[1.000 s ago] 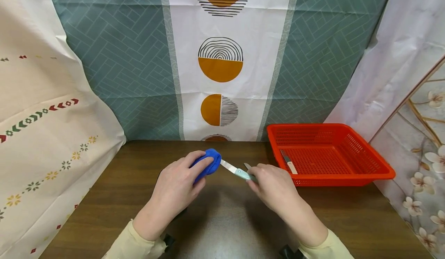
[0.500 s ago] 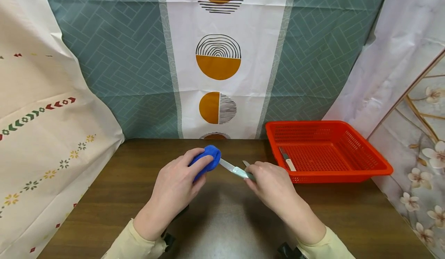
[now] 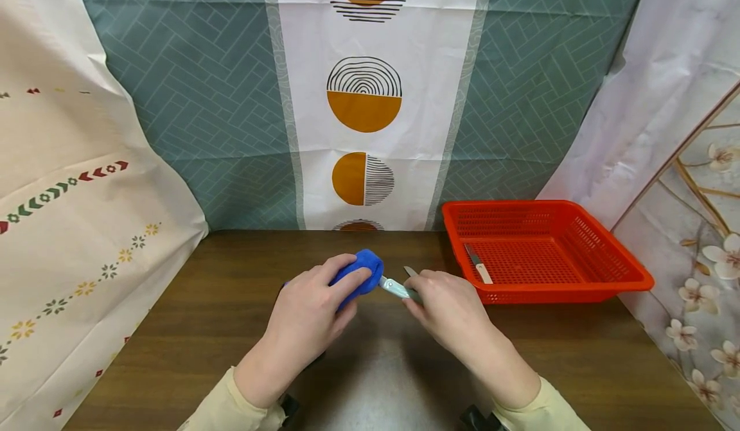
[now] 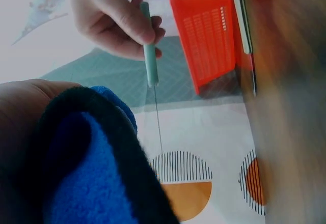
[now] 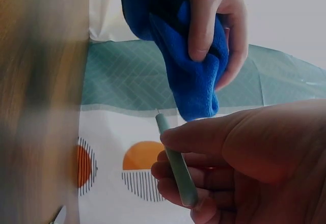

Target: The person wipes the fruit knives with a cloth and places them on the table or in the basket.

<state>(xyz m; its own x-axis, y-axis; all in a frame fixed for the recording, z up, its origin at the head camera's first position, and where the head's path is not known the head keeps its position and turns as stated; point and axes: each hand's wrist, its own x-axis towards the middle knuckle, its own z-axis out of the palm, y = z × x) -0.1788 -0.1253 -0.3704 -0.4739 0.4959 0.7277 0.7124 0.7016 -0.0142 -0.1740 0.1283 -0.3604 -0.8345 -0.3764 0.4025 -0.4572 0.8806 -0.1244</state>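
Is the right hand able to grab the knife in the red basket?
Probably not yet: the right hand is holding a green-handled knife. Otherwise the way looks free: the red basket nearby is open on top and the white-handled knife lies uncovered.

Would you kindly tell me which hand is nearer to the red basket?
The right hand: it holds a pale green knife handle just left of the red basket. The left hand, gripping a blue cloth, is farther off to the left.
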